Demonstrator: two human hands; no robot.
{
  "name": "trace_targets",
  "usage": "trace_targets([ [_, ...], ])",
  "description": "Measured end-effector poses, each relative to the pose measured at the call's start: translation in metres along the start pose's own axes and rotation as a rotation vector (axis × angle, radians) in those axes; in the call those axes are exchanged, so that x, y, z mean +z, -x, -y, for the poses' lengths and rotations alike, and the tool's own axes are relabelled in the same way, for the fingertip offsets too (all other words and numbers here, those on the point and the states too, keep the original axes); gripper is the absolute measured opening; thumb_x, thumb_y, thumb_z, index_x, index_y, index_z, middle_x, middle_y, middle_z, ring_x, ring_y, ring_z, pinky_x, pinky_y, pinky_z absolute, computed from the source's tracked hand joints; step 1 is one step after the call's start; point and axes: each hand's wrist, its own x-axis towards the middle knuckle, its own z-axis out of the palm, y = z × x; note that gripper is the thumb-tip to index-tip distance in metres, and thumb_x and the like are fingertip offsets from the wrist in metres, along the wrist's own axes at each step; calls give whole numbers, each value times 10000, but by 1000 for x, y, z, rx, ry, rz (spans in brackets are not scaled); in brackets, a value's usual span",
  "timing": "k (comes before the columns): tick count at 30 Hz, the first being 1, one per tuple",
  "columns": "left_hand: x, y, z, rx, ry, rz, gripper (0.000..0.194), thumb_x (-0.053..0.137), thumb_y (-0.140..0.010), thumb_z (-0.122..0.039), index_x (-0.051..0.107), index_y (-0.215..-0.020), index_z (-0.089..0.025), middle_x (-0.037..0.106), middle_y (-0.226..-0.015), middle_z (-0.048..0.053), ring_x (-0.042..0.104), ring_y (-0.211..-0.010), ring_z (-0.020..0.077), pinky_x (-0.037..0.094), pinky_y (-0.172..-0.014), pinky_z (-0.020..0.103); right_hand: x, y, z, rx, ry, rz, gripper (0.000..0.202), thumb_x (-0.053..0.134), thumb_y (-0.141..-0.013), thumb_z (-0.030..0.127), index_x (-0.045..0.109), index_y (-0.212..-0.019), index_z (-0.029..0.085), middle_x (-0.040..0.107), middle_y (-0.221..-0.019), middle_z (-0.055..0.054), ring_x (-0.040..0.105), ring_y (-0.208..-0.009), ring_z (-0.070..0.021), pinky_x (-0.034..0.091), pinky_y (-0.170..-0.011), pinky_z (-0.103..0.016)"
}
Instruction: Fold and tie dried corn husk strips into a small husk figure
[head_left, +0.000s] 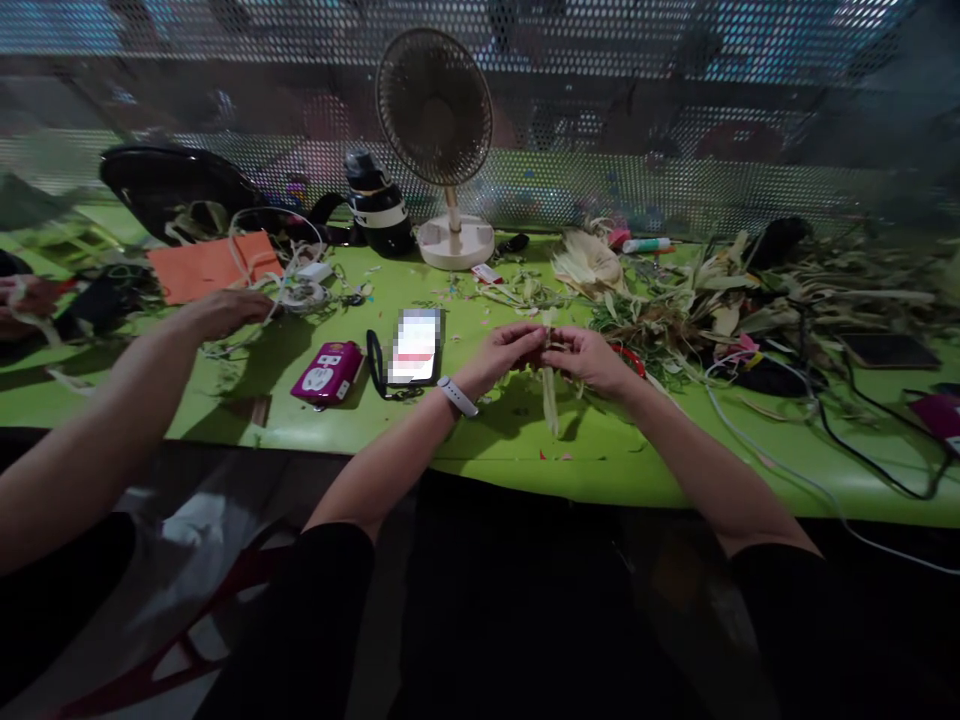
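Note:
A pale strip of dried husk (550, 400) hangs down between my two hands, over the green table (487, 445). My left hand (508, 352), with a light band on its wrist, pinches the strip's upper part from the left. From the right, my right hand (585, 357) pinches the same part, its fingertips close to those of the left. A phone (415, 347) with a lit, blurred screen lies left of my left hand. Red scissor-like handles (630, 360) show just beyond my right hand.
A fan (454, 243), a black bottle (381, 215) and a husk bundle (589, 262) stand or lie behind. Husks (720, 300) and cables (757, 450) spread right. Leftward are a purple power strip (328, 373), orange paper (214, 268) and another person's arm (127, 400).

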Motion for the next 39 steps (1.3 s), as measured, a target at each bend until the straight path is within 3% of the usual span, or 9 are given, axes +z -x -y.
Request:
trace_targets([
  [3, 1, 0, -3, 70, -26, -51, 312, 826, -680, -409, 736, -820, -145, 562, -604, -37, 371, -515, 44, 248, -496, 215, -3, 0, 2, -77, 91, -71, 276, 806, -681, 327, 656, -850, 169, 694, -800, -21, 622, -659, -124, 521, -587, -262],
  [6, -1, -1, -7, 109, -2, -67, 305, 834, -670, -407, 723, -777, -144, 506, -564, -48, 326, -500, 40, 201, -482, 222, -11, 0, 4, -84, 160, -86, 237, 783, -712, 345, 652, -812, 175, 669, -739, -22, 626, -640, -143, 562, -624, -313],
  [12, -7, -3, -3, 26, -69, 70, 443, 777, -703, -579, 687, -721, -145, 388, -514, -62, 288, -464, 40, 138, -467, 229, -16, -3, 1, -188, 214, -41, 303, 739, -767, 467, 654, -847, 187, 669, -743, -19, 599, -612, -125, 552, -608, -294],
  [17, -8, -4, -1, 39, -139, 131, 428, 765, -725, -559, 657, -693, -147, 423, -537, -54, 308, -494, 46, 174, -489, 223, -14, -3, -2, -290, 354, -100, 321, 659, -835, 509, 646, -872, 190, 681, -773, -29, 587, -627, -135, 508, -613, -292],
  [22, -5, -3, -4, 36, -133, 94, 370, 762, -752, -475, 604, -659, -153, 414, -548, -58, 289, -498, 47, 173, -496, 231, -15, -1, 0, -376, 548, -215, 208, 614, -889, 407, 631, -926, 203, 670, -793, -30, 593, -722, -173, 468, -723, -322],
  [30, -1, 2, -10, 49, -185, 58, 365, 749, -794, -434, 590, -635, -147, 437, -545, -51, 314, -506, 46, 211, -501, 228, -19, -1, 2, -379, 550, -271, 205, 619, -878, 400, 607, -960, 212, 629, -785, -20, 573, -739, -180, 445, -740, -328],
  [35, -9, -3, -8, 7, -84, 9, 331, 672, -861, -473, 672, -781, -152, 532, -573, -25, 384, -484, 50, 264, -491, 215, -24, -6, -2, -322, 399, -252, 246, 661, -836, 440, 598, -909, 214, 642, -787, -25, 570, -682, -169, 462, -666, -324],
  [39, -13, -5, -12, -14, -97, -18, 138, 721, -824, -267, 652, -837, -149, 604, -647, -14, 478, -529, 47, 351, -526, 199, -25, -6, 4, -270, 234, -295, 195, 690, -792, 366, 592, -875, 220, 621, -725, -6, 545, -584, -142, 466, -578, -305],
])
